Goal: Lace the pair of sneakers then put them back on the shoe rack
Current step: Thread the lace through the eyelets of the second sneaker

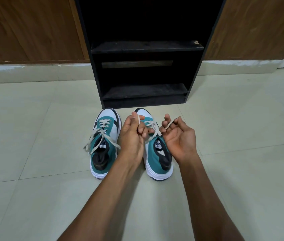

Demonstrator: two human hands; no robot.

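Left hand (132, 134) pinches one end of the beige flat lace (152, 131); right hand (177, 134), palm up, fingers curled, holds the other end. Both hover over the right teal-and-white sneaker (157, 153) on pale floor tiles (33, 136), before the black wooden shoe rack (143, 47). Step: tying. Next, likely: cross ends, form a bow. Left teal-and-white sneaker (104, 145) is laced, bow loose.

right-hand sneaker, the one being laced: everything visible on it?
The teal, white and black sneaker on the right stands upright on the pale tiled floor, toe toward the black shoe rack, beside its mate but apart from it. Teal fabric-like upper, white toe with black trim, white ribbed sole, black collar lining, white tongue label. Its off-white flat lace is threaded through the lower eyelets; one end is held in the left hand, the other in the right hand. The left hand hides its inner side.
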